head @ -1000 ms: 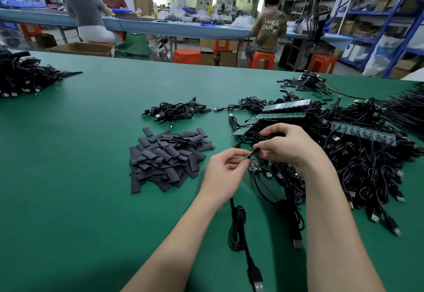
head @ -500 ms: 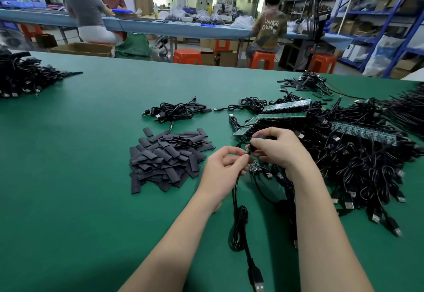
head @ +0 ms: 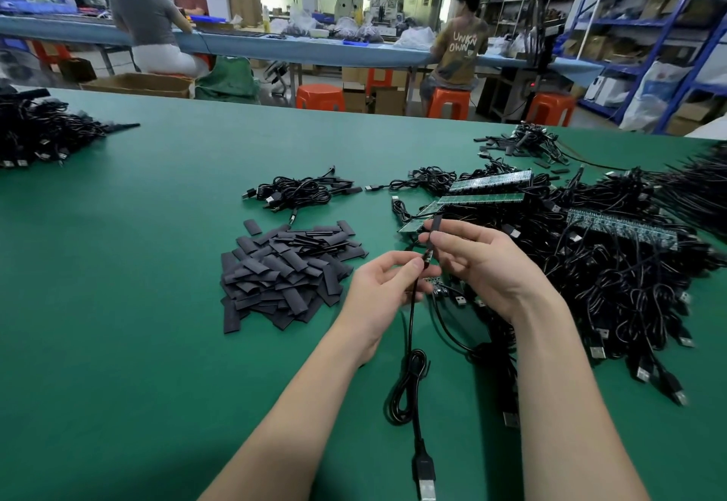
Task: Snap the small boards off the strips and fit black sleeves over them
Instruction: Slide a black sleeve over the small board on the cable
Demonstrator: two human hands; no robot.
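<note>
- Raised since a second ago, the right hand (head: 486, 264) now holds the black sleeve (head: 434, 231) nearly upright, where earlier it lay low and slanted between the fingertips of both hands.
- That sleeve is pinched between the right thumb and fingers, its top end sticking up past them; at its lower end a small board (head: 427, 256) just shows.
- One left hand (head: 387, 290), fingers curled, pinches the black cable (head: 411, 327) right below the board.
- From there the cable hangs to the green table (head: 118, 304), makes one loop and ends in one USB plug (head: 426, 479) at the near edge.
- One loose pile of flat black sleeves (head: 287, 268) lies just left of the hands; too many overlap to count.
- Four green board strips show on the right: three (head: 482, 198) close together beyond the hands, one (head: 621, 225) further right, all lying on a large tangle of cables (head: 629, 284).
- One small bundle of cables (head: 299, 191) lies beyond the sleeve pile, and another heap (head: 39, 134) sits at the far left edge.
- One more small cluster of cables and sleeves (head: 531, 142) lies at the table's far right.
- Three people sit at a blue bench (head: 295, 50) behind; four orange stools (head: 319, 96) are plainly seen.
</note>
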